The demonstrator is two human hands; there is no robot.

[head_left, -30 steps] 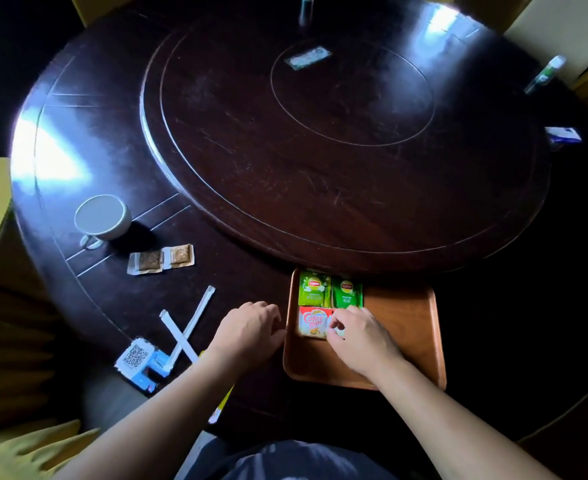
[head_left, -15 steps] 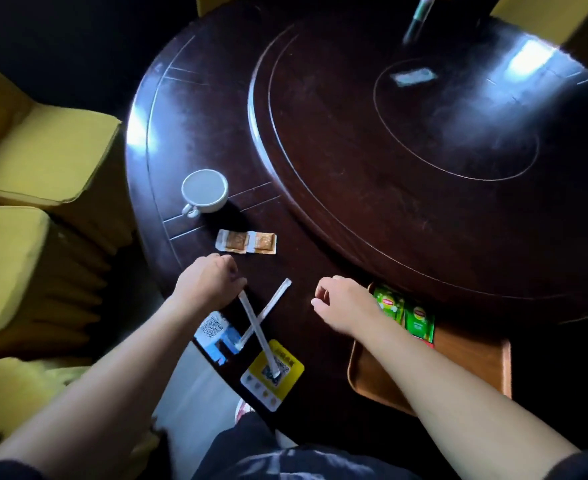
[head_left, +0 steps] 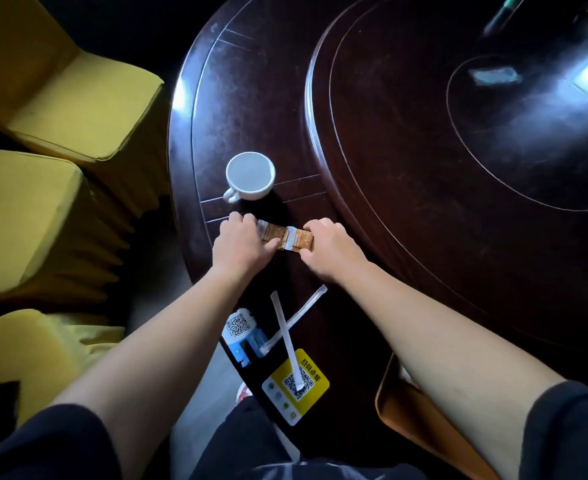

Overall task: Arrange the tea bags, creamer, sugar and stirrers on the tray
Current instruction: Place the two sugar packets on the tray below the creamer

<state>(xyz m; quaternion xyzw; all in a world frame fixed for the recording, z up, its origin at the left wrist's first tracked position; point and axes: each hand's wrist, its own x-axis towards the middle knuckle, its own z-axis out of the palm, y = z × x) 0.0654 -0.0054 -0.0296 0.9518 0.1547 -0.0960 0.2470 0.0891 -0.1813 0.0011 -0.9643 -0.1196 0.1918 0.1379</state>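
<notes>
Head cam, dim light. I see both hands on the sugar packets (head_left: 287, 238), a joined brown pair lying flat on the dark round table (head_left: 251, 98), just below the white cup (head_left: 250, 174). Left hand (head_left: 242, 242) pinches the left packet, thumb on top, fingers curled over its far edge. Right hand (head_left: 329, 245) holds the right packet at its outer end, fingers folded round it. Packets appear to rest on the wood, not lifted; shadow is heavy, so I can't confirm.

Two wrapped stirrers (head_left: 287, 327) lie crossed on the table nearer the body, between the forearms, untouched. One tip rests on a yellow QR sticker (head_left: 296, 384); the other ends by a blue-white QR card (head_left: 240, 332) at the table edge.

Wooden tray (head_left: 400, 400) sits lower right, mostly covered by the right forearm; contents not visible from here. Well apart from the packets.

Raised turntable (head_left: 459, 133) fills upper right. Yellow-covered chairs (head_left: 43, 168) stand left of the table.
</notes>
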